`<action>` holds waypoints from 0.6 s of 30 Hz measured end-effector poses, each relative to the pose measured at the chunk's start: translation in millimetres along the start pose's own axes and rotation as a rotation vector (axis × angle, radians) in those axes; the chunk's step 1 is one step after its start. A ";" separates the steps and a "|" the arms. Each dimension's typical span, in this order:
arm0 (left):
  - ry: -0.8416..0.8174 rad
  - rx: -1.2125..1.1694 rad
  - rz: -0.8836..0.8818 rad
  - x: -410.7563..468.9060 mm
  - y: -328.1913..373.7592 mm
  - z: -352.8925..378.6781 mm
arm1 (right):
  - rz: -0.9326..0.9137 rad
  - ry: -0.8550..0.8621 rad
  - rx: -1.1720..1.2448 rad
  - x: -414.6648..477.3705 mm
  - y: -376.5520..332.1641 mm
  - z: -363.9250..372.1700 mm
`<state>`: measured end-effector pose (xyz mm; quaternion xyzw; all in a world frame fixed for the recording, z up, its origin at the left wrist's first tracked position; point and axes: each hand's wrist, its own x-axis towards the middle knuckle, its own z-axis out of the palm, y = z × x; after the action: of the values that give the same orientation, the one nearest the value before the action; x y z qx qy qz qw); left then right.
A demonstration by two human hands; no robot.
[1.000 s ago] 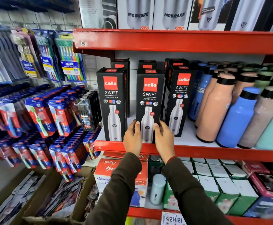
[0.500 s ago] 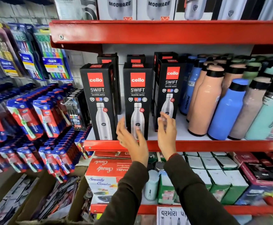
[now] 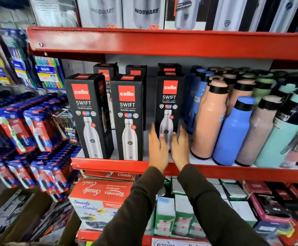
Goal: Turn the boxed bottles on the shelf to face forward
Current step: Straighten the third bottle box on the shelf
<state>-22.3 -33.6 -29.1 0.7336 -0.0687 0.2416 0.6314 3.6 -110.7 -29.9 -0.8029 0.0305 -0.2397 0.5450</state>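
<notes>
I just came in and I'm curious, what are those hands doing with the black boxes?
A person is tidying boxed bottles on a red shelf. Both hands, left hand and right hand, are at the bottom of the right box, one on each side. The left box and middle box stand at the front edge, labels facing out.

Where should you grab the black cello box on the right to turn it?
Probably low on its two narrow sides, reaching from the front. The right cello box is tall and slim, standing upright, so a low grip steadies it. The left hand and right hand are already there.
</notes>
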 end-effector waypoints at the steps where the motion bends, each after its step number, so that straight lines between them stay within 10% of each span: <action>1: 0.009 -0.012 -0.084 9.1 0.2 3.5 | 0.014 -0.025 0.009 2.5 0.4 -1.7; 6: 0.003 -0.015 -0.345 41.1 -5.5 11.2 | 0.015 -0.074 0.017 10.5 5.7 -7.5; 18: 0.025 0.008 -0.285 17.5 0.7 1.6 | -0.022 -0.004 0.022 -6.3 11.4 -24.2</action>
<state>-6.9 -31.7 -20.9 0.7353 0.0450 0.1590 0.6572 -9.7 -134.1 -35.2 -0.7976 0.0179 -0.2441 0.5513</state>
